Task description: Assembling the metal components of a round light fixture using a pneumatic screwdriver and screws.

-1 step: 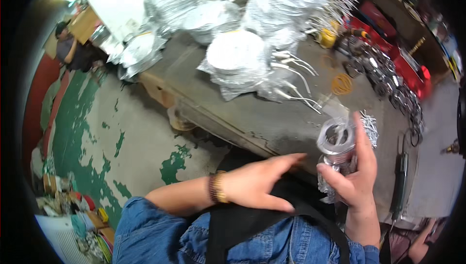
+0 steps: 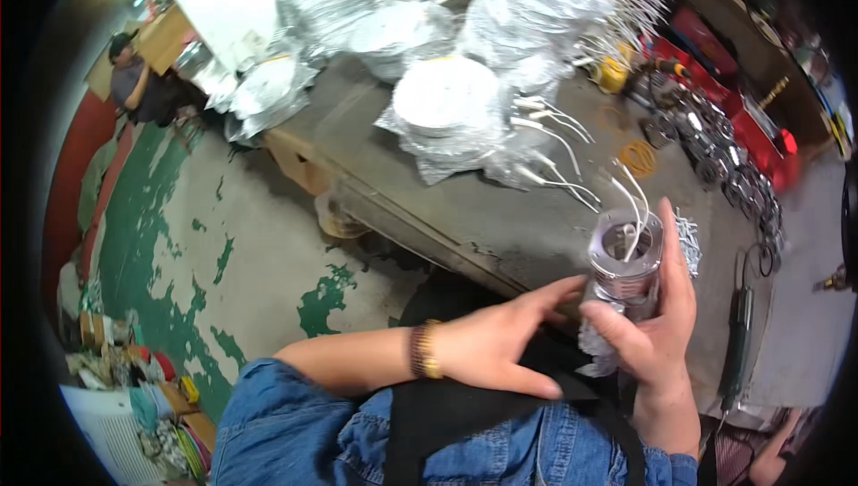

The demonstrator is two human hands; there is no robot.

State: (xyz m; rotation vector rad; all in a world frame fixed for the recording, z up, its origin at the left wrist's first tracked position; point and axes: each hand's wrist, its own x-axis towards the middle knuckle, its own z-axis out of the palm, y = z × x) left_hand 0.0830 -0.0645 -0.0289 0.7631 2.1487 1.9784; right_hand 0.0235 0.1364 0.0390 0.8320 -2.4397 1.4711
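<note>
My right hand (image 2: 657, 329) grips a silver metal cylinder (image 2: 624, 282), thumb on one side and fingers on the other. The cylinder has a flat flanged rim with holes, a round opening and ribbed sides. White wires (image 2: 636, 200) stick up from that opening. Crinkled clear wrapping (image 2: 597, 343) hangs below it beside my thumb. My left hand (image 2: 496, 343) holds nothing visible, its fingers and thumb spread; the fingertips reach close to the cylinder's lower left side, and whether they touch it I cannot tell.
Ahead on the workbench (image 2: 357, 128) sits a wrapped stack of white discs (image 2: 447, 97) with leads, with more wrapped stacks (image 2: 527, 16) behind. Small metal screws (image 2: 686, 240), shiny clamps (image 2: 706, 142), yellow bands (image 2: 637, 159) and a dark-handled tool (image 2: 738, 334) lie rightward. A person (image 2: 134, 84) is far left.
The cylinder's rim shows sharply now and the white wires stand higher out of its opening. My left hand has shifted slightly right, toward the cylinder. The view has moved a little.
</note>
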